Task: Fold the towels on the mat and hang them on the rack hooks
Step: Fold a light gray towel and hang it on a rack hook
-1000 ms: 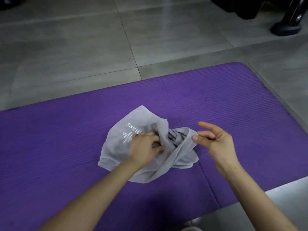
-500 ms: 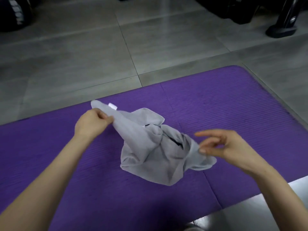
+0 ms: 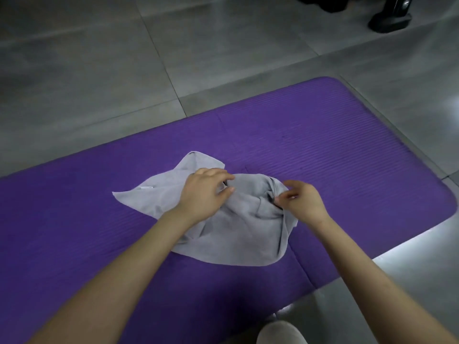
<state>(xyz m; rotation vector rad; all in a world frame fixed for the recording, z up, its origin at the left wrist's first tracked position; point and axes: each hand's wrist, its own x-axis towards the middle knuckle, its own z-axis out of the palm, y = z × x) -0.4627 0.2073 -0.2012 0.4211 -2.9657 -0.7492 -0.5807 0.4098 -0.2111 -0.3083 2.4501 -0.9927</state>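
A crumpled grey towel (image 3: 231,232) lies on the purple mat (image 3: 347,150). One of its corners, with a small white tag, is spread flat to the left. My left hand (image 3: 203,194) is over the towel's middle, fingers and thumb curled round a raised fold. My right hand (image 3: 305,202) is at the towel's right side, and its thumb and forefinger pinch a bunched edge there. No rack or hooks are in view.
Grey floor tiles (image 3: 99,70) surround the mat. A black stand base (image 3: 390,18) sits on the floor at the far right. The mat's rounded right end is near my right arm. A pale rounded shape (image 3: 280,333), my knee or shoe, shows at the bottom edge.
My left hand pulled a corner out to the left, let it go flat on the mat, and came back to the towel's middle. My right hand kept its pinch and shifted slightly left.
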